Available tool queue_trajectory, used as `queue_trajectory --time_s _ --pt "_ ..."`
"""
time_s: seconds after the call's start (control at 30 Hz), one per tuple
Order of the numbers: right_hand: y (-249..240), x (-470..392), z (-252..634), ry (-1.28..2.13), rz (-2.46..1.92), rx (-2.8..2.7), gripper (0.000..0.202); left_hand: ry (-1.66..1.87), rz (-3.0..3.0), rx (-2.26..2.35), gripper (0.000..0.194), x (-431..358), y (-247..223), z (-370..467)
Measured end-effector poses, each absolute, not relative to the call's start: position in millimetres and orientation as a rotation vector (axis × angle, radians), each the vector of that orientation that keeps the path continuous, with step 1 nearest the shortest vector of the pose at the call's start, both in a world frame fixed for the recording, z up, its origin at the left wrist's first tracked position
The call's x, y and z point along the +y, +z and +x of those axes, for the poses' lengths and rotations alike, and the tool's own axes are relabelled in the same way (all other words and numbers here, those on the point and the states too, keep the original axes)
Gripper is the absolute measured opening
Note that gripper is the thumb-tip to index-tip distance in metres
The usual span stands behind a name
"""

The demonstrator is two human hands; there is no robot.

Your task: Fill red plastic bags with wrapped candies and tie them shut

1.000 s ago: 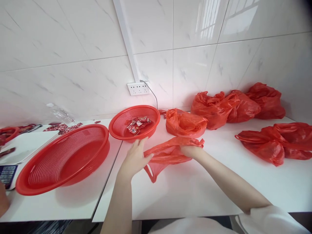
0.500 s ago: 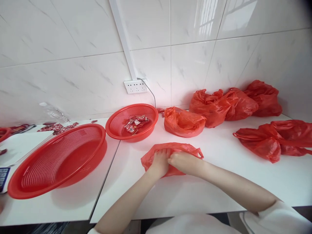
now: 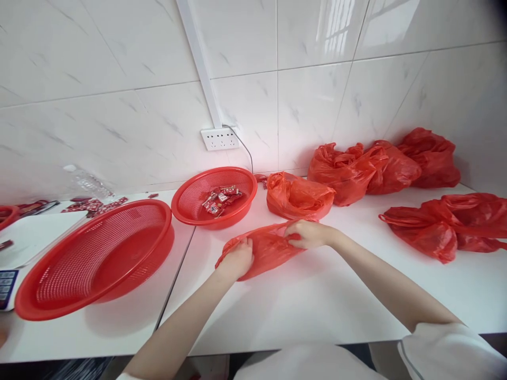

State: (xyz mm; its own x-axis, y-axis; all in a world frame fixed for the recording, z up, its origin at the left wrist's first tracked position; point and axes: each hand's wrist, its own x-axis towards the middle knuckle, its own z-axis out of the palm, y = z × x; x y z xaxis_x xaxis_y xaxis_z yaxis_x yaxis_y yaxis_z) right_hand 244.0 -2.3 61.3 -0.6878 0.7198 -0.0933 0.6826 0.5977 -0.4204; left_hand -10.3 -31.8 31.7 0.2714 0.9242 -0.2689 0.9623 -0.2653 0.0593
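Note:
A thin red plastic bag lies stretched on the white table in front of me. My left hand is closed on its left side, fingers partly hidden in the film. My right hand pinches the bag's right part, close to a fuller red bag behind it. Beyond my left hand is a round red basket with small red wrapped packets inside. To the left stands a larger oval red basket, tilted, with nothing visible in it.
Several tied red bags line the wall, and more lie at the right. At the left are a clear bottle, loose packets and a white scale. A socket strip is on the wall.
My hands have moved apart, the left one leftward and the right one to the right and slightly back. The bag between them is now stretched wider and flatter.

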Motion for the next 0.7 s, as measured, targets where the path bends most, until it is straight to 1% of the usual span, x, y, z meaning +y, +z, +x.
queue_trajectory --time_s 0.07,0.1,0.13,0.2,0.27,0.3,0.37,0.43,0.5,0.6,0.63,0.7 --pt "62 -8 230 0.621 -1.058 -2.647 0.02 -0.2 2.365 1.761 0.035 -35 30 -7" --pt "59 -10 223 0.579 -1.081 -2.624 0.023 -0.174 2.374 1.754 0.035 -36 29 -7" --pt "56 -11 217 0.53 -1.17 -2.625 0.028 -0.156 2.376 1.742 0.037 -36 28 -7" --pt "46 -10 211 0.451 -1.441 -2.672 0.034 -0.137 2.365 1.724 0.048 -35 28 -10" --pt "36 -5 212 0.431 -1.684 -2.718 0.028 -0.171 2.27 1.735 0.062 -33 31 -15" --pt "33 -2 215 0.438 -1.756 -2.728 0.026 -0.205 2.186 1.744 0.065 -32 33 -17" --pt "33 2 221 0.457 -1.81 -2.732 0.02 -0.267 2.026 1.753 0.065 -32 39 -19" --pt "39 3 224 0.468 -1.783 -2.753 0.011 -0.282 1.982 1.763 0.06 -32 42 -19" --pt "47 0 221 0.484 -1.656 -2.782 0.011 -0.235 2.081 1.788 0.058 -32 41 -17" --pt "49 -6 210 0.503 -1.316 -2.809 0.024 -0.15 2.236 1.787 0.054 -32 34 -16" --pt "46 -7 206 0.509 -1.267 -2.82 0.028 -0.126 2.261 1.781 0.052 -32 32 -16" --pt "36 -7 204 0.532 -1.325 -2.854 0.032 -0.11 2.257 1.769 0.047 -31 29 -20"
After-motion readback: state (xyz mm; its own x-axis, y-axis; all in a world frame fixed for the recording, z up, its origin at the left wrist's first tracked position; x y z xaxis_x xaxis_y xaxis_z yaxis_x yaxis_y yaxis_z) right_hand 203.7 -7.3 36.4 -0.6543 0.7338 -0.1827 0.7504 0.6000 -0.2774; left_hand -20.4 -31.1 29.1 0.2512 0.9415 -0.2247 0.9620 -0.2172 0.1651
